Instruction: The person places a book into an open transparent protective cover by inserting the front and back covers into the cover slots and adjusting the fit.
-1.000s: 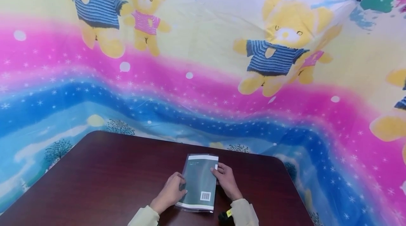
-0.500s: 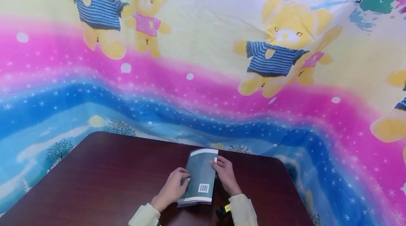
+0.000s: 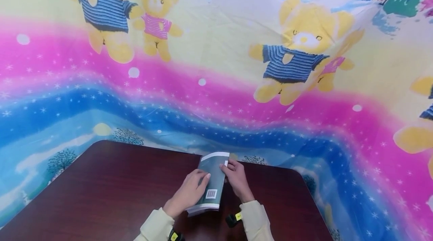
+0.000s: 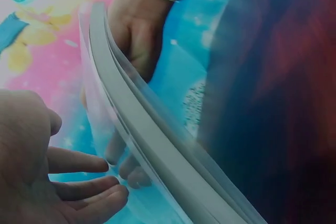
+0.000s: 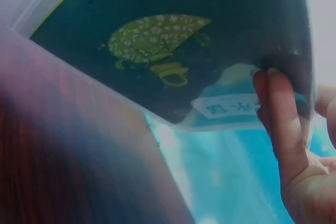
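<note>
while tilted above table (image 3: 101,196), book (image 3: 212,175) pinched between both hands' fingers (image 3: 226,166).

book (image 3: 211,181) barcode: unreadable | table (image 3: 101,188) near edge: cut off

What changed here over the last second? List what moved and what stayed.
The book has been tipped up off the table: its far edge rose and it swung away from the person, so it now stands tilted on its near edge. The left hand and right hand slid forward with it, still holding its two sides. The table and the bear cloth stayed as they were.
</note>
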Motion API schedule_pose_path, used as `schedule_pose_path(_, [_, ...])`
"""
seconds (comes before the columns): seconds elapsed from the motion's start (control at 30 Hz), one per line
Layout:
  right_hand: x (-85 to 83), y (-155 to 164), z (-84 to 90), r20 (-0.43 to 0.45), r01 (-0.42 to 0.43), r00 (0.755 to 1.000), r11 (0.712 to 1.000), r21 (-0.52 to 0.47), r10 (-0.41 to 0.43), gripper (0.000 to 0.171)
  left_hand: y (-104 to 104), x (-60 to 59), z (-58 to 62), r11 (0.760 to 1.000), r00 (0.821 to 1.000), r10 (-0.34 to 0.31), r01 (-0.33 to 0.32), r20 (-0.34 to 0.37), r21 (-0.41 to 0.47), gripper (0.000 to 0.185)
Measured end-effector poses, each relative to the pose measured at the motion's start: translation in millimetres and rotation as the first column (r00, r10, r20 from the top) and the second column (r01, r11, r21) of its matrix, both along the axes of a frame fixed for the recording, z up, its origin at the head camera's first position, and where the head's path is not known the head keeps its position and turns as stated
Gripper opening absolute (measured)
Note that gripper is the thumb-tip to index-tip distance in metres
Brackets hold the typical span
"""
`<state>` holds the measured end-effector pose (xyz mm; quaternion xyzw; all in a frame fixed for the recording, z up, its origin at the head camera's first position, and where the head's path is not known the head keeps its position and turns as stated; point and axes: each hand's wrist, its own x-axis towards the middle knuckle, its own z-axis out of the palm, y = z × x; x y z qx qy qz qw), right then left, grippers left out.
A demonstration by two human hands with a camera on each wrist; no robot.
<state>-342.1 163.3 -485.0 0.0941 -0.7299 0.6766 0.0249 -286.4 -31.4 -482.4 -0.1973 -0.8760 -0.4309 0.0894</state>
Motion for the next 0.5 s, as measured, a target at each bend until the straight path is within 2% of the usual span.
schedule_pose_path(0.17, [-2.3, -4.4, 8.9, -0.012, -0.002, 1.000, 0.999, -0.036, 0.001, 0.043, 3.7, 2.7, 16.5, 0.999, 1.000, -0.024, 0.023, -0.010, -0.038, 0.052])
schedule_pose_path(0.27, [-1.0, -8.2, 17.2, -0.004, 0.015, 1.000, 0.999, -0.044, -0.015, 0.042, 6.8, 6.5, 26.9, 0.998, 0.999, -0.043, 0.044, 0.022, -0.038, 0.055])
schedule_pose_path(0.4, [2.4, -13.6, 27.0, -0.029, 0.024, 0.999, 1.000, 0.015, -0.023, 0.046, 12.4, 12.9, 38.9, 0.998, 0.997, -0.047, 0.050, 0.069, -0.043, 0.060])
schedule_pose_path(0.5, [5.3, -17.1, 30.7, -0.060, 0.027, 0.998, 0.998, 0.062, -0.023, 0.048, 16.3, 18.2, 45.5, 0.998, 0.997, -0.036, 0.040, 0.071, -0.054, 0.060])
